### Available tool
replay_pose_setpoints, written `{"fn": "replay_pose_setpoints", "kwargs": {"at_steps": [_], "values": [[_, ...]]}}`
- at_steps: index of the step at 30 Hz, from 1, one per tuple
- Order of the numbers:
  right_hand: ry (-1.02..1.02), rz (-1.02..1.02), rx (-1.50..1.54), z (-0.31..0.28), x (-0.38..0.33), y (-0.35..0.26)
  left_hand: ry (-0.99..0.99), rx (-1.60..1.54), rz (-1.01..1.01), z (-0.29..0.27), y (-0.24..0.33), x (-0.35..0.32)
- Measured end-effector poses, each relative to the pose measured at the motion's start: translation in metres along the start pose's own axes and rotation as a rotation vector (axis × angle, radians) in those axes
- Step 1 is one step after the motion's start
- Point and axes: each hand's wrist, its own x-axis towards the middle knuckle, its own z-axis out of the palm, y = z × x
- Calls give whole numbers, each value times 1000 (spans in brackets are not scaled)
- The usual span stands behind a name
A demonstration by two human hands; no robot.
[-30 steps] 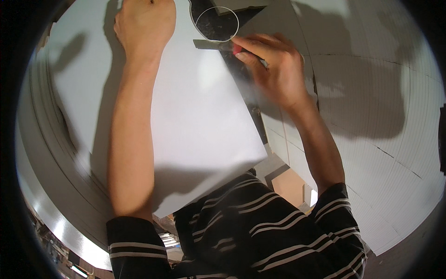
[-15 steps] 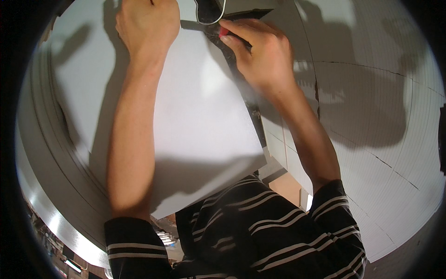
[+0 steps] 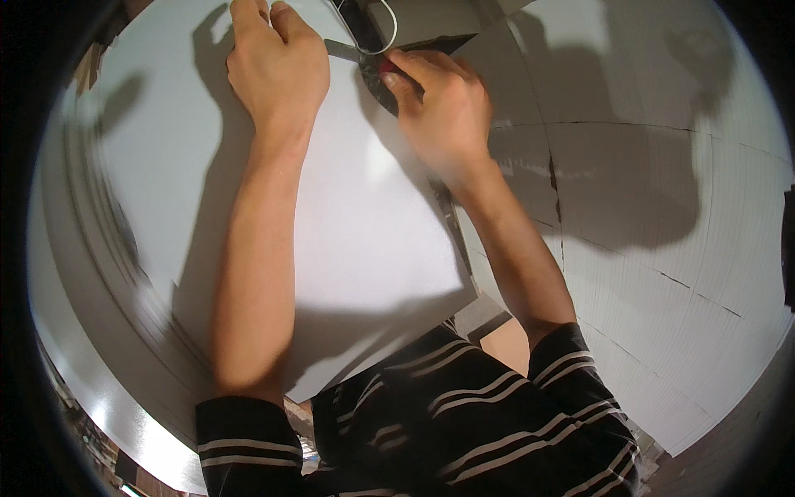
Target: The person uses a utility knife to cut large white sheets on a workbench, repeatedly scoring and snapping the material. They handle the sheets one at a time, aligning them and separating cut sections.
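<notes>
A large white sheet or panel [image 3: 377,224] lies under my hands, its near corner close to my body. My left hand [image 3: 281,79] rests at its far part; thumb and fingers are apart, with some fingertips cut off by the picture's upper edge. My right hand [image 3: 447,108] is closed, thumb and forefinger pinching a small red object [image 3: 386,66] beside the sheet's right edge. Most of that object is hidden by the fingers, so its kind cannot be told. Just beyond it are a dark grey strip [image 3: 341,50] and a loop of thin white cord [image 3: 393,37].
On the right is a broad white surface [image 3: 629,282] with fine lines and dark cracks or seams. Layered white edges [image 3: 103,207] curve along the left. A tan piece [image 3: 507,344] shows below my right forearm. Both arms cast shadows.
My left hand has shifted slightly right and nearer, and its thumb now shows apart from the fingers. My right hand, still pinching the red object, has moved left and slightly nearer.
</notes>
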Motion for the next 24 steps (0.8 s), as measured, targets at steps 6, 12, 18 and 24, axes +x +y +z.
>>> {"fn": "replay_pose_setpoints", "kwargs": {"at_steps": [6,12,18,24], "values": [[-80,51,-20,-13,-25,-17,68,-100,65,-6,-12,8],[-26,41,-15,-4,-16,-11,28,-57,103,-4,-12,7],[-11,32,-49,-4,-7,-9,24,-47,131,3,-4,6],[-16,-5,40,2,12,4,4,-54,103,3,1,3]]}}
